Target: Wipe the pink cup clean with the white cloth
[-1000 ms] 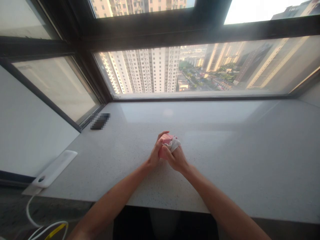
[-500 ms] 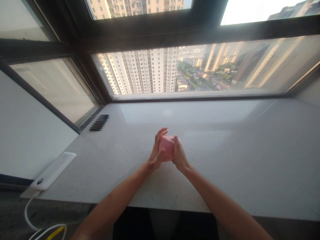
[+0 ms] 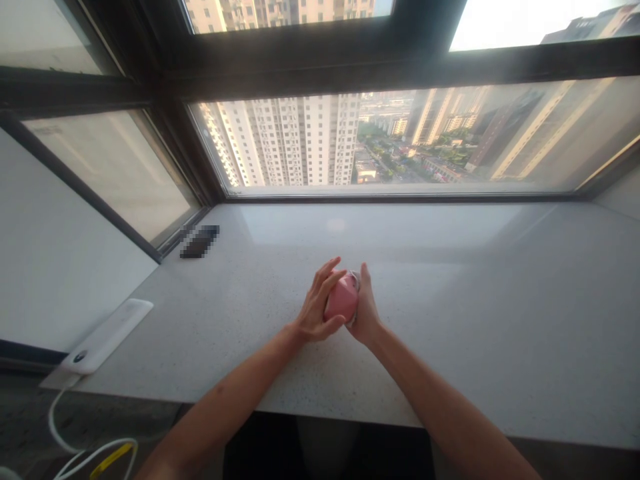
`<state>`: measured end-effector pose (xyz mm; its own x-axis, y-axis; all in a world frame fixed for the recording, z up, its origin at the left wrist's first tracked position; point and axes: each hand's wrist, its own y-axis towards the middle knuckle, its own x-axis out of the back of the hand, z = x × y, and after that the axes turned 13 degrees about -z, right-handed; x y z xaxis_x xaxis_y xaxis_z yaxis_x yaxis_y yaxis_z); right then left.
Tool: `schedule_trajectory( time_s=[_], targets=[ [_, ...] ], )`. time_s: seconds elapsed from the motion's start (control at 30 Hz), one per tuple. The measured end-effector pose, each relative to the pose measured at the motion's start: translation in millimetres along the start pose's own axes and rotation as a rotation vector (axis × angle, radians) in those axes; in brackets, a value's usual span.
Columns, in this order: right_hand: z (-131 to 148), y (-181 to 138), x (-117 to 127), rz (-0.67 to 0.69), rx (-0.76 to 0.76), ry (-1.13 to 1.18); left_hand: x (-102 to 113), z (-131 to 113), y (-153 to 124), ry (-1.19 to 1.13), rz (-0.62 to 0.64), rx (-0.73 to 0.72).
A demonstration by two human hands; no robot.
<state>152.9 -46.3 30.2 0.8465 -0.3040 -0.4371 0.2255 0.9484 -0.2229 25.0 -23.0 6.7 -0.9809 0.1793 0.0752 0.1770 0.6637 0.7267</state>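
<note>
A small pink bundle (image 3: 343,299), rounded and with a bit of white cloth at its top edge, is pressed between both palms just above the pale speckled sill (image 3: 450,313). My left hand (image 3: 316,308) cups its left side, fingers stretched up and thumb curled under. On the other side my right hand (image 3: 367,308) holds it flat, fingers pointing away from me. Most of the white cloth is hidden behind the hands.
A dark blurred flat object (image 3: 199,241) lies at the sill's back left by the window frame. A white oblong device (image 3: 107,336) rests on the left edge, with white and yellow cables (image 3: 95,453) hanging below. Window glass runs along the far edge.
A second ago the white cloth hung loose over the pink thing in my fingers. Now the bundle is rounder and squeezed between flat palms, with the white almost hidden.
</note>
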Motion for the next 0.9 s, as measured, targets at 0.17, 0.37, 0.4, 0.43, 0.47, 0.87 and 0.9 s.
schedule_trajectory(
  time_s=[0.17,0.37,0.4,0.43,0.47,0.87,0.9],
  targets=[
    [-1,-4,7,0.03,0.4,-0.186,-11,-6,-4,-0.191,-0.197,0.207],
    [-1,-5,5,0.056,0.138,-0.136,-6,-6,-1,-0.106,-0.103,0.09],
    [-1,-4,4,0.08,0.044,-0.109,-3,-5,0,-0.052,-0.058,0.01],
    [-2,-3,3,0.11,0.0,-0.099,0,-4,0,-0.018,-0.029,-0.04],
    [-4,-2,3,0.128,0.023,-0.112,2,-4,1,-0.011,-0.021,-0.049],
    [-4,-4,6,0.078,0.12,-0.13,-3,-5,5,-0.185,-0.145,0.204],
    [-2,-3,4,0.082,-0.041,-0.026,1,-1,4,-0.09,-0.062,0.068]
  ],
)
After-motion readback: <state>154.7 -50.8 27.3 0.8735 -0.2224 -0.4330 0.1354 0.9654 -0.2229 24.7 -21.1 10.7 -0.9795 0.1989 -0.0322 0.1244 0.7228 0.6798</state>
